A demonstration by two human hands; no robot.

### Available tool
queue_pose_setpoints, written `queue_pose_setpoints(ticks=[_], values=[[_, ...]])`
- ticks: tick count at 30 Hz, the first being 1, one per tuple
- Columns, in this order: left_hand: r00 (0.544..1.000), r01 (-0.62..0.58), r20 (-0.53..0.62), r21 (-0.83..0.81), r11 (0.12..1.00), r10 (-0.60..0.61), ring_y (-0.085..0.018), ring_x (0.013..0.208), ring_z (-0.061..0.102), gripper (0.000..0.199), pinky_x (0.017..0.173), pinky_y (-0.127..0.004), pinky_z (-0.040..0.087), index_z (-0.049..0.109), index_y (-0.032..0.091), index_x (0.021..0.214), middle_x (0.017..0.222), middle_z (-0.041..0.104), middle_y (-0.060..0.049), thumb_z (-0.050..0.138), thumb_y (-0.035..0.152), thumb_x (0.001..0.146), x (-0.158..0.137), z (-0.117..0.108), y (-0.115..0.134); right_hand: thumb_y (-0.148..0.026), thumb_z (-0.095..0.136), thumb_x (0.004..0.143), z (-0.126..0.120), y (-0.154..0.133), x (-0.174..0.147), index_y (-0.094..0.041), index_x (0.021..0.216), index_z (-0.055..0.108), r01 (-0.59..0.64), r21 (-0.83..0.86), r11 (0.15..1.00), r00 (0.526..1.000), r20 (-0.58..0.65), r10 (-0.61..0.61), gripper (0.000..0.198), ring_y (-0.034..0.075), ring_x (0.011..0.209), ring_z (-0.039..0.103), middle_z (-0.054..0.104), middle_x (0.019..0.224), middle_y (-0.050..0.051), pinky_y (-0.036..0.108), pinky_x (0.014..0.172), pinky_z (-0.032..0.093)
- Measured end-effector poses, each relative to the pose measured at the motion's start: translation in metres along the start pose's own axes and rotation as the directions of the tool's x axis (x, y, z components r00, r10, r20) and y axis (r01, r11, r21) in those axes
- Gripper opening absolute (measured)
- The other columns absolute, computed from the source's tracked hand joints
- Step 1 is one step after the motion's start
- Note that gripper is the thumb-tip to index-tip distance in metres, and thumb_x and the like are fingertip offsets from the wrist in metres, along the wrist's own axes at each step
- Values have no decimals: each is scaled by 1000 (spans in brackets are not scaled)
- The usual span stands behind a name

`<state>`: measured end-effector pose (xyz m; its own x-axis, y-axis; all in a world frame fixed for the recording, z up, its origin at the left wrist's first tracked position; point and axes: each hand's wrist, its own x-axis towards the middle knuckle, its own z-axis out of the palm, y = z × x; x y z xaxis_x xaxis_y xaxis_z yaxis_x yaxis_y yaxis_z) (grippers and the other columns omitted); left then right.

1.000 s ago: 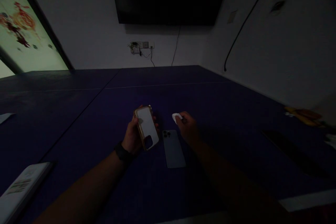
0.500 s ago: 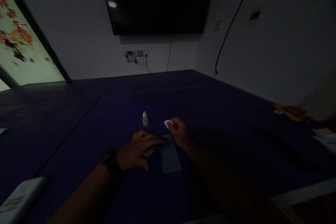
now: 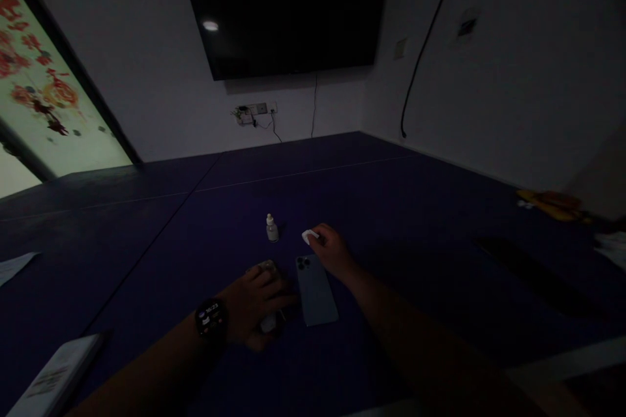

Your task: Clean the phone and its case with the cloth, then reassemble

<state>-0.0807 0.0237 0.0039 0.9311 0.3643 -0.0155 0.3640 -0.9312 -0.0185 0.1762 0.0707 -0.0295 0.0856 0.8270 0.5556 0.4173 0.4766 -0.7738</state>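
A blue-grey phone (image 3: 317, 291) lies back up on the table, its camera lenses at the far left corner. Just left of it, my left hand (image 3: 255, 300) has its fingers bent over a clear phone case (image 3: 268, 323), gripping it low at the table. The hand covers most of the case. Beyond the phone's far end, my right hand (image 3: 333, 251) pinches a small folded white wipe (image 3: 309, 236) between thumb and fingers. A small dropper bottle (image 3: 272, 230) with a white cap stands upright beyond my left hand.
The dark blue table (image 3: 235, 208) reaches back to the wall, below a large screen (image 3: 293, 6). A white box (image 3: 57, 374) sits at the near left, with paper (image 3: 17, 267) behind it. On the right lie a long dark object (image 3: 528, 273) and a yellow item (image 3: 552, 205).
My left hand has drawn the phone case left and nearer, off the phone's camera end, so the lenses now show. My right hand stays close to the same spot with the wipe.
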Motion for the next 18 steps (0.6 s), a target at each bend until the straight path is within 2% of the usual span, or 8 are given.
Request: queue_pose_setpoints(ticks=[5,8,11,13,15,18], values=[[999,39,15,0,999,-39,-37,130,49,83,108,-55,34,46,35,149,157,48,-4,64,31,68,-22,8,2,-29,59,88,1,0,1,-22,70,61,0,-8,1000,999,37,0,20,15,69,54,57,72,-2,26,65,39],[998,63,-28,0,998,-63,-38,136,44,84,108,-56,36,46,36,149,162,42,-2,60,23,67,-31,10,0,-27,60,88,2,-1,1,-22,68,61,0,-18,1000,999,52,1,21,15,68,53,57,71,-2,26,65,38],[997,41,-60,-8,999,-41,-37,138,42,76,108,-56,39,43,37,152,163,40,-3,59,27,78,-32,9,1,-27,60,88,2,-1,1,-22,68,61,-2,-28,1000,998,60,4,20,15,69,54,57,72,-2,26,65,39],[997,43,-63,-12,999,-44,-36,137,43,66,107,-56,41,43,34,152,159,45,-5,56,32,88,-25,6,9,-27,61,88,2,0,1,-22,69,62,-7,-37,999,998,56,9,19,15,70,55,58,73,-2,26,66,40],[984,152,-94,-26,988,-154,-36,132,47,56,107,-56,41,49,28,148,151,54,-9,54,36,92,-13,2,26,-27,61,88,3,2,2,-22,70,62,-16,-46,999,999,47,18,18,15,70,55,58,73,-2,26,66,40],[901,413,-117,-59,909,-417,-37,122,53,53,103,-58,44,58,20,138,137,62,-15,52,49,95,11,-1,58,-25,61,87,4,6,3,-22,71,63,-35,-68,997,999,31,37,17,15,71,55,58,73,-2,26,67,40]])
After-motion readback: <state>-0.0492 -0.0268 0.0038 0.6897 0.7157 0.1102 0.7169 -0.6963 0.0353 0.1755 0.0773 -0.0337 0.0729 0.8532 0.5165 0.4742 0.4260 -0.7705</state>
